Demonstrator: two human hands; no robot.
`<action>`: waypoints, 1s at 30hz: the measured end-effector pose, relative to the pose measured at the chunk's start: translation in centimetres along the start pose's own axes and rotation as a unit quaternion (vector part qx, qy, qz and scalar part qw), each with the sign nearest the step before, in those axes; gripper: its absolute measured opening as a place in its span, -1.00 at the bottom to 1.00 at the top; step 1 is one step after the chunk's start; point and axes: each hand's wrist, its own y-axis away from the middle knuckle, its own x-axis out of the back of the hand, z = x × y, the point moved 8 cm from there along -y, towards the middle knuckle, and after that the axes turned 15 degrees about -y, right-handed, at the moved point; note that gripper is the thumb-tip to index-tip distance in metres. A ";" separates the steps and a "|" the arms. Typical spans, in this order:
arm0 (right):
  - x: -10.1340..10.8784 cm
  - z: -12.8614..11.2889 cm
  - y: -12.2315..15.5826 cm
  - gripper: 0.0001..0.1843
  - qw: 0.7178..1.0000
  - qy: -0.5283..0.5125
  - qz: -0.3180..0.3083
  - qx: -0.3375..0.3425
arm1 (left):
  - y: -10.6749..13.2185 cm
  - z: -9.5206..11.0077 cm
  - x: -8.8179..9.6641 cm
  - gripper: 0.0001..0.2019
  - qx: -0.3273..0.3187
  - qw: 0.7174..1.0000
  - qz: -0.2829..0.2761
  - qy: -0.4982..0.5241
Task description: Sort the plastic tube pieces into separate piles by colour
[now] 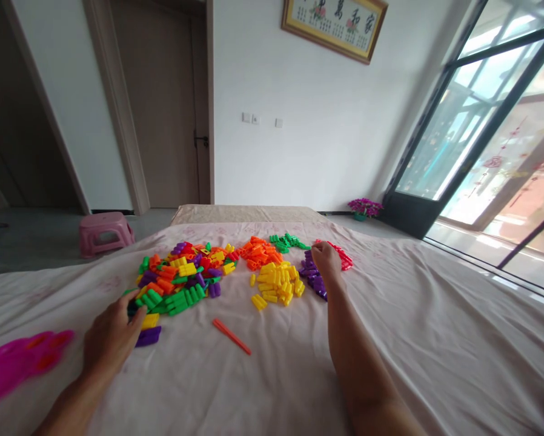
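You seem to be mid-sort by colour: your left hand [115,330] curls at the near-left edge of the mixed plastic blocks [179,280], left of the worktop's [281,375] middle; your right hand [326,259] is bunched at the purple blocks [315,280]. I cannot tell whether either grips a piece. The next move likely calls for picking one colour from the mix.

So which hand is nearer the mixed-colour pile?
Left: the left hand is at the near edge of the mixed-colour pile; the right hand is farther right, by the purple pile.
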 end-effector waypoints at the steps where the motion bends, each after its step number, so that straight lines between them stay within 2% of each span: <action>1: 0.4 0.6 -0.2 -0.71 1.000 0.025 0.001 -0.014 | 0.0 0.0 0.0 -0.53 0.002 1.000 -0.002 0.001; 4: 1.6 1.4 -0.6 -0.66 0.996 0.075 0.031 -0.027 | -0.1 -0.1 -0.1 -0.54 0.009 1.000 -0.007 0.004; 6: 1.9 0.5 -0.6 -0.65 0.997 0.064 0.052 -0.001 | -0.1 -0.1 0.0 -0.54 0.013 1.000 -0.010 0.005; 8: 1.1 -1.1 -0.4 -0.65 0.998 0.012 0.039 0.039 | 0.0 0.0 0.1 -0.55 0.014 1.000 -0.007 0.005; 11: -2.7 -4.8 1.2 -0.67 0.987 -0.110 -0.048 0.108 | 0.2 0.3 0.5 -0.54 0.007 1.000 0.004 0.012; 14: -8.4 -9.5 4.7 -0.68 0.943 -0.203 -0.179 0.192 | 0.4 0.4 0.8 -0.53 0.007 0.999 0.010 0.033; 17: -13.9 -13.8 8.2 -0.62 0.910 -0.190 -0.257 0.263 | 0.4 0.3 1.1 -0.52 0.020 0.998 0.015 0.065; 21: -19.9 -17.9 9.6 -0.50 0.901 -0.086 -0.306 0.295 | 0.5 0.0 1.6 -0.49 0.043 0.994 0.028 0.092; 25: -23.1 -20.4 9.0 -0.65 0.881 -0.024 -0.339 0.329 | 0.4 0.0 1.8 -0.49 0.052 0.995 0.029 0.076; 30: -24.5 -20.3 9.6 -0.73 0.869 0.000 -0.360 0.340 | 0.0 0.2 1.5 -0.47 0.036 0.997 0.036 0.058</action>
